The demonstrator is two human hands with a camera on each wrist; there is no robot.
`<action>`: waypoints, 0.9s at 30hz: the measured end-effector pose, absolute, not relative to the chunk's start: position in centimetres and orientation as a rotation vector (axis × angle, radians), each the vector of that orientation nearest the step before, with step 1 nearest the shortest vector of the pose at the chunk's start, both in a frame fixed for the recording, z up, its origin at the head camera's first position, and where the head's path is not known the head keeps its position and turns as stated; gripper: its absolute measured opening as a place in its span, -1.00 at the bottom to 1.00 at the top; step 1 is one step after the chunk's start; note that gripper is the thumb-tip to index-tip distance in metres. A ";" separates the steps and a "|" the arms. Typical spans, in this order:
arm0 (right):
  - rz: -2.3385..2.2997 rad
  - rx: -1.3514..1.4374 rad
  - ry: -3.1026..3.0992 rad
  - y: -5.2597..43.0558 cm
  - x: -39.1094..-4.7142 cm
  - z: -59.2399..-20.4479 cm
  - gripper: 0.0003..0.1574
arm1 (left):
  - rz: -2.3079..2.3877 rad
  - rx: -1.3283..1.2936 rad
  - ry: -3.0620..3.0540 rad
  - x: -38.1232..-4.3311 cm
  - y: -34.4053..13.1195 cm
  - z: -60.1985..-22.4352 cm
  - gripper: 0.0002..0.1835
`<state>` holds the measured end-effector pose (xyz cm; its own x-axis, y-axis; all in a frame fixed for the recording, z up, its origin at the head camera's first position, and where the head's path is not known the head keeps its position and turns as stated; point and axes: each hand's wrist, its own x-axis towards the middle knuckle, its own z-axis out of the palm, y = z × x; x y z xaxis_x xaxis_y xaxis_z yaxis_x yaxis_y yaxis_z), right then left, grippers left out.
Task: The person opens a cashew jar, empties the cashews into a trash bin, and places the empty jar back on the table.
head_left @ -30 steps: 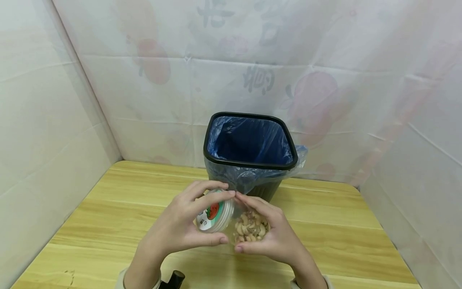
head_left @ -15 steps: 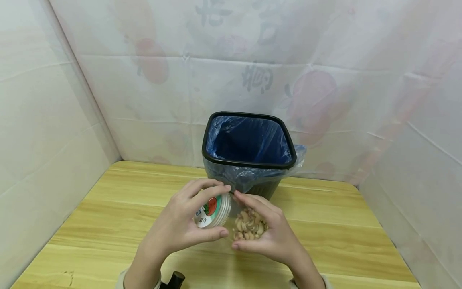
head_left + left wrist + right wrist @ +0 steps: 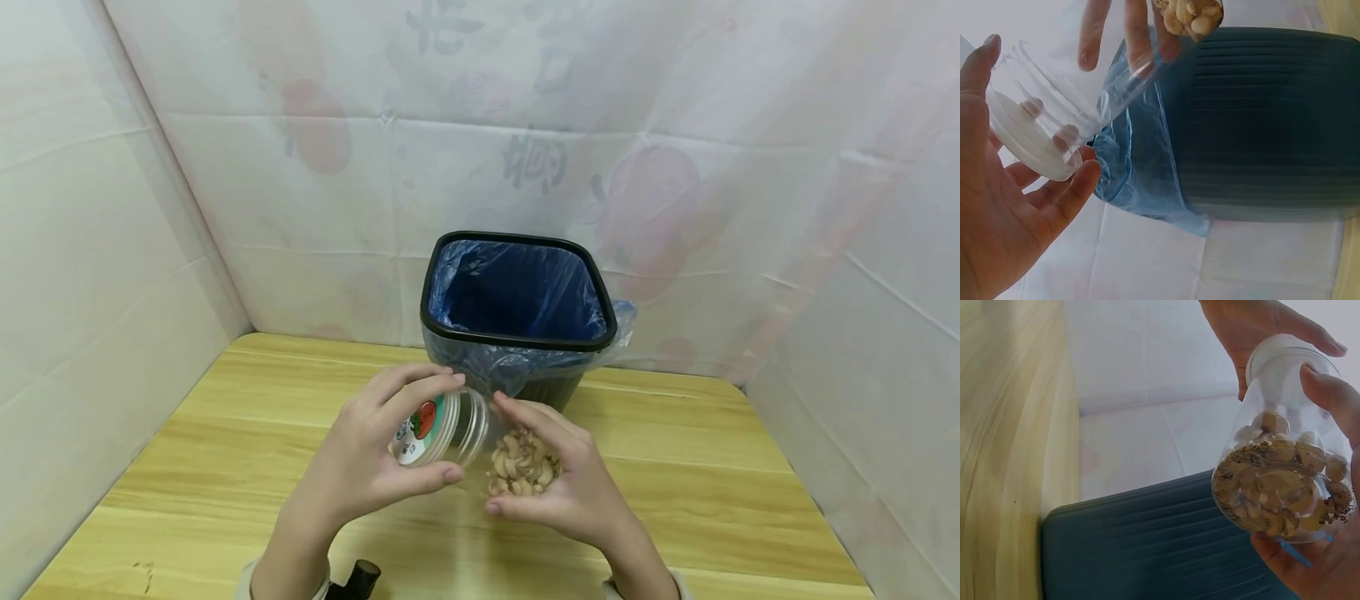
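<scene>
Well, the left hand (image 3: 367,437) has its fingers and thumb bent round a lid (image 3: 425,427) with a red fruit picture on it. The right hand (image 3: 573,483) grips a clear plastic jar (image 3: 1285,481) with cashews (image 3: 521,467) bunched at its right end. The jar leans with its lid end to the left, and it looks held up off the table (image 3: 225,475), on the near side of the trash bin (image 3: 517,340). I can't tell if the lid is on or a bit loose.

If it is loose, a hard tug could jerk the jar, and nuts could jump out. Tipping the lid end down could spill them too. The jar looks smooth, so it might slip if squeezed wrong. A push to the far side could bump the bin, or snag the blue plastic bag (image 3: 510,368) hanging over its rim.

The bin is the tight spot: it stands just past the fingertips, close to the back cloth wall (image 3: 480,183). Bare table lies left of the left hand and right of the right hand, so pulling apart sideways looks easiest. The side walls are well away, and the table's near edge is out of sight.
</scene>
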<state>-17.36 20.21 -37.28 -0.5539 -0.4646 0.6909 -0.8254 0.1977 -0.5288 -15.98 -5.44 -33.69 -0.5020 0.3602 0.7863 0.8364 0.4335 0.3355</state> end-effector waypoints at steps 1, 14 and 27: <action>1.305 1.204 -2.102 20.2 -17.4 -37.3 0.24 | -0.972 -1.003 -2.055 -16.0 -5.6 -33.7 -0.26; 1.323 1.178 -2.091 20.7 -17.5 -37.3 0.24 | -0.942 -0.937 -2.069 -16.7 -7.4 -33.8 -0.30; 1.339 1.164 -2.080 20.9 -17.4 -36.8 0.22 | -0.936 -0.825 -2.162 -17.5 -8.5 -34.4 -0.30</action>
<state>-17.41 20.93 -36.81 -0.5704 -0.4267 0.7018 -0.8155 0.1923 -0.5459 -17.51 -8.50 -34.42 -0.6024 0.2896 0.7438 0.7405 0.5507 0.3853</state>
